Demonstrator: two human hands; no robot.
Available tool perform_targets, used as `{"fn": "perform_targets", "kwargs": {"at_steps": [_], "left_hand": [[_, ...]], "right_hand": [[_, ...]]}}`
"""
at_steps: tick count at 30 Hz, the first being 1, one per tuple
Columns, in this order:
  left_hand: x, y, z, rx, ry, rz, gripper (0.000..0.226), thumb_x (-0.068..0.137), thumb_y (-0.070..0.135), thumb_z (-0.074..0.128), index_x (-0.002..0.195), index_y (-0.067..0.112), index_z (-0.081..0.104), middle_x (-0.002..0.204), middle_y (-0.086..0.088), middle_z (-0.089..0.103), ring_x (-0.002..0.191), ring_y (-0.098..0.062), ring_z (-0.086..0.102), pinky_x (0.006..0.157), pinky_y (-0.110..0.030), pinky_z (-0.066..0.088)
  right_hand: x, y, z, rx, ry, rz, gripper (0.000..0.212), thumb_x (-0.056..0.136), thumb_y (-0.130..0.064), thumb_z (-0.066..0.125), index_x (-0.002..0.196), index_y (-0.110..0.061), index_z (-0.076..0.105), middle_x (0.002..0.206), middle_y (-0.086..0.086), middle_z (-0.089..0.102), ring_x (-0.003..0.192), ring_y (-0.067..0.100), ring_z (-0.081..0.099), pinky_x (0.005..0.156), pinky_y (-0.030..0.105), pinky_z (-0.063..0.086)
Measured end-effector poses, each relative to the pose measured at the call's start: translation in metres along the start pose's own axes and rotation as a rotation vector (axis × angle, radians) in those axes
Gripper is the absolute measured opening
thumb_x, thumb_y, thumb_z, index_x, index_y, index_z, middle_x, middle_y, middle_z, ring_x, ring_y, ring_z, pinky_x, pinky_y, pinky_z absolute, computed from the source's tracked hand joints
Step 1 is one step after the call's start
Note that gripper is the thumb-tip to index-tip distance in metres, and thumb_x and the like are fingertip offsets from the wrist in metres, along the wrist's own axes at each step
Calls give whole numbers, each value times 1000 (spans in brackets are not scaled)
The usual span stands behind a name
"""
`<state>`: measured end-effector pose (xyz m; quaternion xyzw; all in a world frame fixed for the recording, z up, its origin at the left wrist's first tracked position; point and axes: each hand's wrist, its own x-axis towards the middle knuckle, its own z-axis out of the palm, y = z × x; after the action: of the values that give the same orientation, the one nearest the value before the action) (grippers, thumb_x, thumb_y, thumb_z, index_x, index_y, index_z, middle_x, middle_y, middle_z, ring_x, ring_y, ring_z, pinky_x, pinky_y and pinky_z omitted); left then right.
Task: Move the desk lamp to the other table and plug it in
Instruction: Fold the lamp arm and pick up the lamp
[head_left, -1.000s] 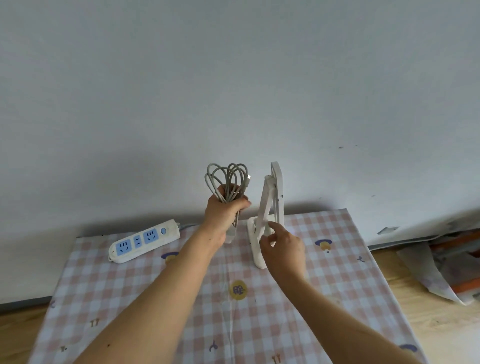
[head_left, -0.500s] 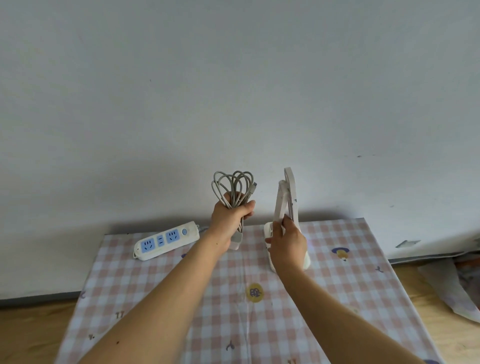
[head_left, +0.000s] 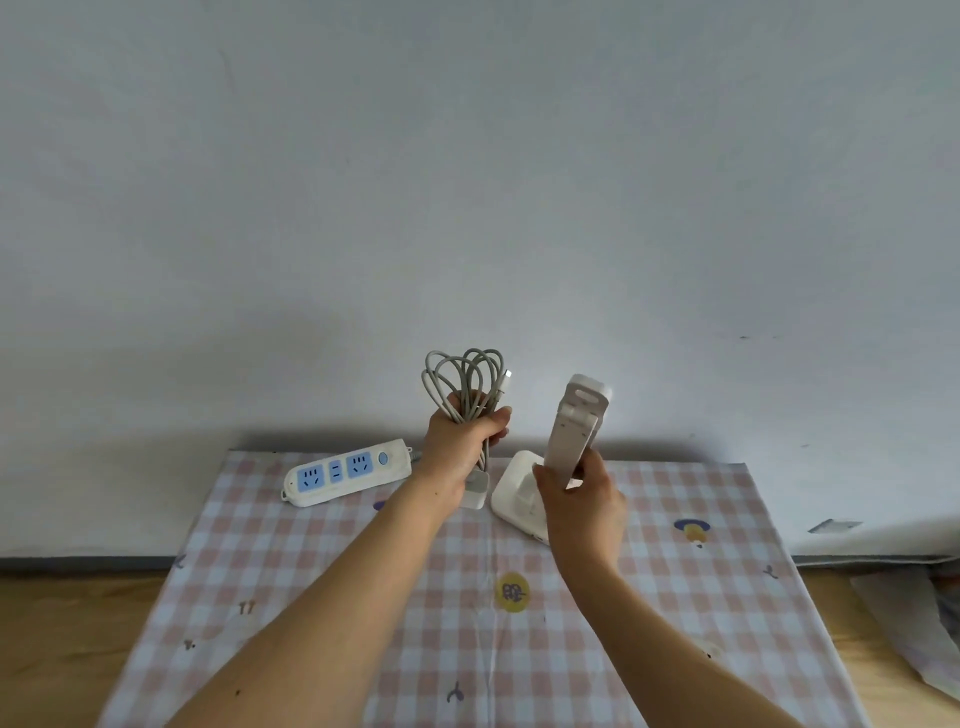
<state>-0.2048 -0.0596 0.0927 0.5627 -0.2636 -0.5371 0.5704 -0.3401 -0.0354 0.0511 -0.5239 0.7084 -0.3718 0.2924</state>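
While our right grip (head_left: 577, 501) clasps the folded arm of the lamp (head_left: 573, 427) at the back of the table (head_left: 311, 597) and our left grip (head_left: 460, 444) clenches its coiled cord (head_left: 464, 376), we should set the base flat, clear of the power strip (head_left: 345, 472), before uncoiling.

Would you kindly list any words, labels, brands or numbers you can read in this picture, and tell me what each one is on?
No text is legible.
On the yellow oval printed on the checked tablecloth: blue marks, too blurred to read.
On the power strip: no readable label.
On the desk lamp and the cable bundle: no print visible.
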Motion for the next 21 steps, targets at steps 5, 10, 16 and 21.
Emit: {"fn": "perform_targets", "kwargs": {"at_steps": [5, 10, 16, 21], "left_hand": [[-6, 4, -19, -50, 69, 30, 16, 80, 0, 70, 81, 12, 61, 68, 1, 62, 66, -11, 61, 67, -23, 52], [-20, 14, -47, -67, 202, 56, 14, 80, 2, 70, 88, 9, 60, 72, -4, 60, 68, -16, 59, 66, -24, 49], [-53, 40, -100, -103, 373, 150, 11, 81, 2, 69, 82, 8, 60, 64, -1, 59, 61, -15, 58, 67, -31, 50], [-91, 64, -165, -165, 529, 233, 15, 80, 0, 70, 85, 10, 61, 69, -4, 59, 69, -19, 58, 74, -34, 50]], "right_hand": [[0, 3, -2, -62, 36, -40, 16, 75, -28, 64, 85, -21, 53, 70, -1, 62, 69, 24, 57, 61, 38, 49], [-2, -25, 4, -39, -47, -219, 21, 72, -25, 64, 73, -16, 45, 55, 2, 56, 57, 26, 53, 55, 35, 44], [-30, -88, 36, 59, -162, -473, 30, 72, -23, 67, 69, -14, 39, 48, 0, 46, 45, 18, 37, 48, 30, 36], [-81, -135, 67, 119, -293, -649, 30, 73, -23, 67, 69, -17, 39, 49, 1, 49, 45, 21, 42, 48, 32, 39]]}}
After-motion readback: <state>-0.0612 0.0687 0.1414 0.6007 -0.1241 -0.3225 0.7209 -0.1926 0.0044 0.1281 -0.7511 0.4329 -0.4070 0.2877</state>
